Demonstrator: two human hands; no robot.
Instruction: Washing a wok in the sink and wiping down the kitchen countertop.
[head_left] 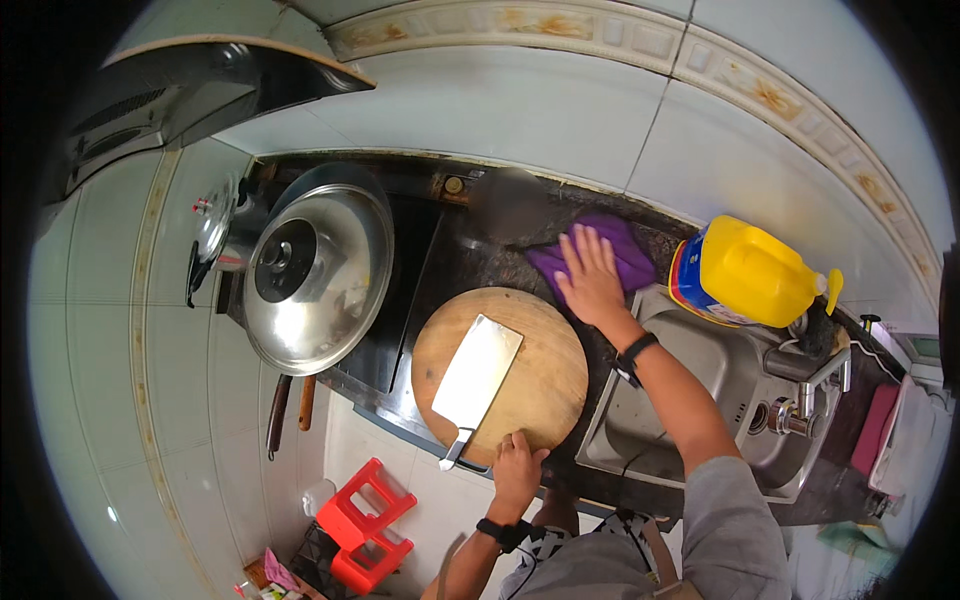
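Observation:
My right hand point(590, 278) lies flat with fingers spread on a crumpled purple cloth point(632, 262) at the back of the dark countertop. At the near edge of a round wooden cutting board point(558, 375), my left hand point(517, 470) has its fingers curled over the rim, gripping it. A cleaver point(478, 372) with a broad shiny blade rests on the board. Its handle points toward me and juts past the near rim, left of my left hand.
Left of the board, a large lidded wok point(345, 290) sits on the stove beside a pressure cooker point(240, 235). A steel sink point(668, 395) with a faucet point(798, 412) is on the right. Behind it stands a yellow jug point(755, 270). Red stools point(365, 515) are on the floor.

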